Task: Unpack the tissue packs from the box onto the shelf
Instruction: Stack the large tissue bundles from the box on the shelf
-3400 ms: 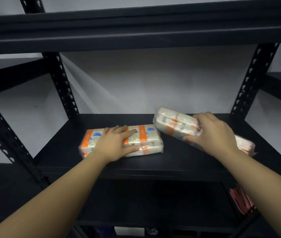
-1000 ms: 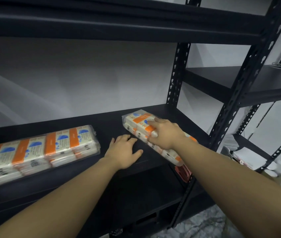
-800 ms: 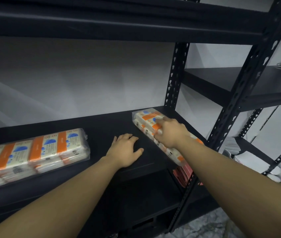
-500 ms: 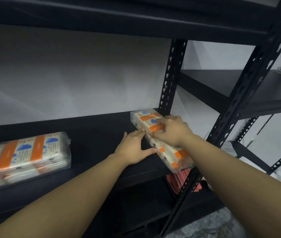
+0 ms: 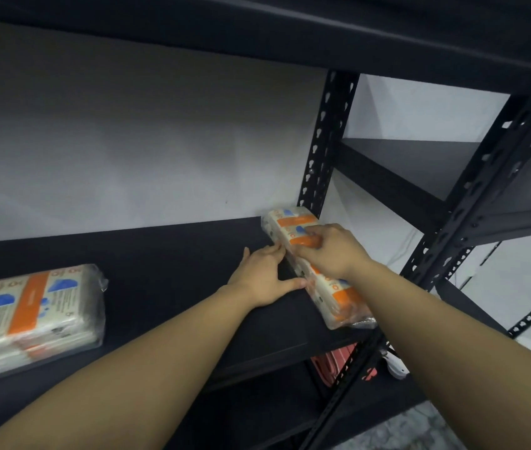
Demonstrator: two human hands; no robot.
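Two orange, white and blue tissue packs lie on the black shelf (image 5: 166, 261). One tissue pack (image 5: 33, 313) lies at the left edge of view, untouched. The other tissue pack (image 5: 338, 297) lies lengthwise at the shelf's right end, beside the rear upright. My right hand (image 5: 330, 251) grips this pack from above, fingers bent on its top and thumb along its left side. My left hand (image 5: 264, 277) lies flat on the shelf, its straight fingers touching the pack's left side. No box is in view.
Black perforated uprights stand at the rear (image 5: 325, 141) and front right (image 5: 452, 228). A shelf board (image 5: 257, 30) hangs close overhead. A second rack (image 5: 420, 170) stands to the right. Red items (image 5: 332, 363) and a white object (image 5: 395, 367) sit on the lower level.
My right hand slid the right pack deeper onto the shelf toward the rear upright. My left hand moved right from the bare shelf to the pack's side. The view turned right.
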